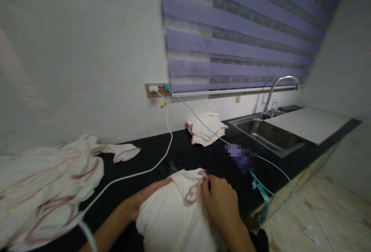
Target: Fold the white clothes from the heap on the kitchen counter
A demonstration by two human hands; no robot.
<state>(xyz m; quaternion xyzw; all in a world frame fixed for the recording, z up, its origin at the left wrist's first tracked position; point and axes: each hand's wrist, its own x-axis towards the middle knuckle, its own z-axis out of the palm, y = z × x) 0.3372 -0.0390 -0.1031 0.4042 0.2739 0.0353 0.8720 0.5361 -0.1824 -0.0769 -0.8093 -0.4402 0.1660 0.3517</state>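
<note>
Head view, items by size. Black countertop (185,151): runs along a white wall, below a purple striped blind (237,31). Loose pile of cream cloth (43,190) with reddish markings: spread over the left end of the counter, one strip trailing right. Steel sink (269,136) with curved tap (278,89): at the right end, partly covered by a pale board (307,122). Cream garment (174,213): bunched at the near edge of the counter, directly in front of the person, held between both hands. Folded cream cloth (205,128): against the wall, left of the sink. Right hand (222,203): fingers closed, pinching the bunched top edge of the garment. Left hand (145,200): pressed against the garment's left side, mostly hidden under the fabric; its finger position cannot be told. White cable (166,136) and teal cable (203,122): both run from a wall socket (158,89) across the counter.
</note>
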